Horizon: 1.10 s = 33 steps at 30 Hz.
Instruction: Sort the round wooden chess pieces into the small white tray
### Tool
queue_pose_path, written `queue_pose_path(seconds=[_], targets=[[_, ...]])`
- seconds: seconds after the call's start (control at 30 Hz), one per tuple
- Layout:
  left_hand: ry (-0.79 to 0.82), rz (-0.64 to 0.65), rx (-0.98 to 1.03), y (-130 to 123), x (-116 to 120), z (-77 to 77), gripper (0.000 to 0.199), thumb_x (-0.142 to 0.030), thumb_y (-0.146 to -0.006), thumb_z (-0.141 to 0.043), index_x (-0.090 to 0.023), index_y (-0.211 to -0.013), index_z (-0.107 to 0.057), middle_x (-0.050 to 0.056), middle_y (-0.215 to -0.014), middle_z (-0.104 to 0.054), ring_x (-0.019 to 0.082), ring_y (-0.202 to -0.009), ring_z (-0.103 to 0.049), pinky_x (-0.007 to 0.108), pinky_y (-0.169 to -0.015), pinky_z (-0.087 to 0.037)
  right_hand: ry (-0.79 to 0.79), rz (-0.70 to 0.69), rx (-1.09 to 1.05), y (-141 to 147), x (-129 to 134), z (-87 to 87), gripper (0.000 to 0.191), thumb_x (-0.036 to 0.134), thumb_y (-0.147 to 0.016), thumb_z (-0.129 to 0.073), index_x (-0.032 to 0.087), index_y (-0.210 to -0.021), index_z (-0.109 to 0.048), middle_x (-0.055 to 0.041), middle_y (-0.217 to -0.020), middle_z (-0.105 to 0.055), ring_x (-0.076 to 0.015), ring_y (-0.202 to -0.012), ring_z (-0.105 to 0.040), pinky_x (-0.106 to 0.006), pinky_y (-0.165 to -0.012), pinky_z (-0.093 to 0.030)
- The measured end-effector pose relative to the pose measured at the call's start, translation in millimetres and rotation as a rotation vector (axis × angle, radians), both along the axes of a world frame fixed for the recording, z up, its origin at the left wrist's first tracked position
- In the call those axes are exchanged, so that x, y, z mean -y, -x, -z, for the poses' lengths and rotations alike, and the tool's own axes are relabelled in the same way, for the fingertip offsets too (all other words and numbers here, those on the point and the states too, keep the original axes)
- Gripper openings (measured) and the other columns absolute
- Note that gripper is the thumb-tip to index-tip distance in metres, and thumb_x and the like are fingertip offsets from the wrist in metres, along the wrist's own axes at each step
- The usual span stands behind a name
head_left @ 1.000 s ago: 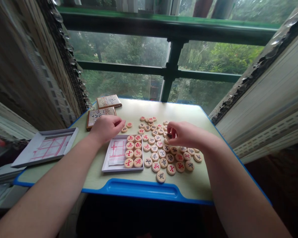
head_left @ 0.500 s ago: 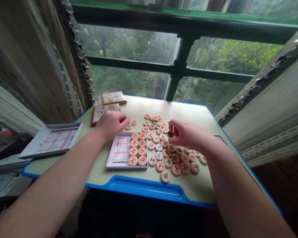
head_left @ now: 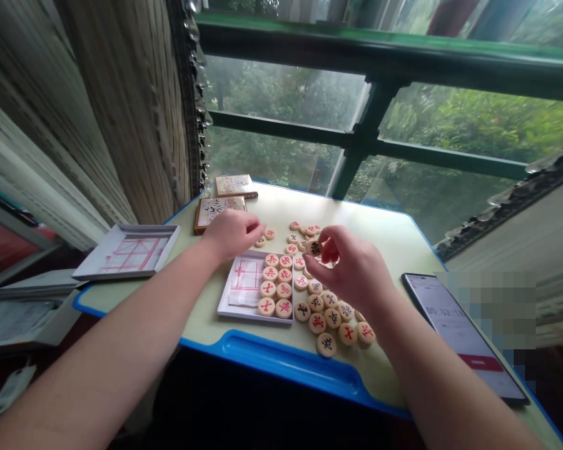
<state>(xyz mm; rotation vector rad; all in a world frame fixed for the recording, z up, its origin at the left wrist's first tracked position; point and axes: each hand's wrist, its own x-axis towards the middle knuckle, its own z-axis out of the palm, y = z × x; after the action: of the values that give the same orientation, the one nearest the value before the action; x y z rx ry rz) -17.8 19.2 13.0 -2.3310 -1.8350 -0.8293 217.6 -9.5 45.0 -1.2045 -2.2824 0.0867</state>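
Note:
Between the thumb and fingers of my right hand (head_left: 344,253) is a round wooden piece (head_left: 314,249) with a black character, held over the loose pieces. My left hand (head_left: 234,234) is closed above the back left corner of a white box tray (head_left: 225,294); whether its fingertips hold anything is too small to tell. Two columns of red-marked pieces (head_left: 268,289) fill the tray's right side, beside a folded paper with red lines. Several loose pieces (head_left: 327,344), marked red or black, lie to the right of the tray. Two more rest by my left fingertips.
A white box lid (head_left: 126,250) lies at the table's left. Two patterned boxes (head_left: 220,209) stand at the back left. A phone (head_left: 460,331) lies at the right. The table's blue front edge (head_left: 291,367) has a shallow trough. Curtains and a window stand behind.
The view has shifted to the right. My right hand has moved left toward the tray with the black-marked piece, now lifted in its fingers. The phone shows more fully.

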Motion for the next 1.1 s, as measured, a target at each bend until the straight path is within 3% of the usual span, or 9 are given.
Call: queue_pose_path(seconds=[0.3,0.5,0.8,1.0,1.1], targets=[[0.0,0.004,-0.037,1,-1,2.0,0.037,-0.038,-0.082,-0.046,-0.017,-0.054,-0.058,0.003,-0.054,-0.057,0.014,-0.055,-0.047,0.028,-0.056,-0.031,-0.122,-0.116,0.007,8,5,11.7,0.02,0.038,-0.078,-0.059,0.019,-0.083,-0.056,-0.0003,-0.063,-0.064,-0.0126,-0.055,-0.056,-0.025,-0.054,-0.038],[0.02,0.001,-0.047,-1,0,0.7,0.037,-0.039,-0.082,-0.046,-0.017,-0.055,-0.058,0.003,-0.055,-0.059,0.014,-0.055,-0.047,0.028,-0.057,-0.032,-0.167,-0.109,0.041,8,6,11.4,0.026,0.043,-0.079,-0.059,0.018,-0.083,-0.059,-0.0003,-0.061,-0.064,-0.0132,-0.054,-0.057,-0.025,-0.053,-0.037],[0.019,0.005,-0.049,0,0,1.9,0.037,-0.039,-0.082,-0.046,-0.017,-0.054,-0.057,0.002,-0.053,-0.055,0.013,-0.054,-0.046,0.028,-0.055,-0.031,0.252,0.133,0.512,6,-2,-0.1,0.029,0.052,-0.072,-0.059,0.023,-0.077,-0.063,-0.0033,-0.07,-0.067,-0.0182,-0.062,-0.057,-0.026,-0.047,-0.03],[0.031,0.003,-0.047,-1,0,0.5,0.037,-0.039,-0.081,-0.047,-0.017,-0.054,-0.057,0.002,-0.054,-0.056,0.013,-0.054,-0.047,0.027,-0.054,-0.03,0.369,0.106,0.535,0,-4,-3.3,0.039,0.059,-0.069,-0.058,0.022,-0.082,-0.065,-0.0053,-0.078,-0.068,-0.0189,-0.065,-0.057,-0.027,-0.05,-0.032],[0.042,0.003,-0.043,-1,1,-0.6,0.037,-0.04,-0.082,-0.046,-0.017,-0.055,-0.058,0.002,-0.055,-0.057,0.013,-0.055,-0.047,0.027,-0.055,-0.03,0.41,0.089,0.523,-5,-5,-9.2,0.036,0.053,-0.07,-0.06,0.023,-0.088,-0.066,-0.005,-0.082,-0.069,-0.0179,-0.065,-0.058,-0.027,-0.051,-0.033]])
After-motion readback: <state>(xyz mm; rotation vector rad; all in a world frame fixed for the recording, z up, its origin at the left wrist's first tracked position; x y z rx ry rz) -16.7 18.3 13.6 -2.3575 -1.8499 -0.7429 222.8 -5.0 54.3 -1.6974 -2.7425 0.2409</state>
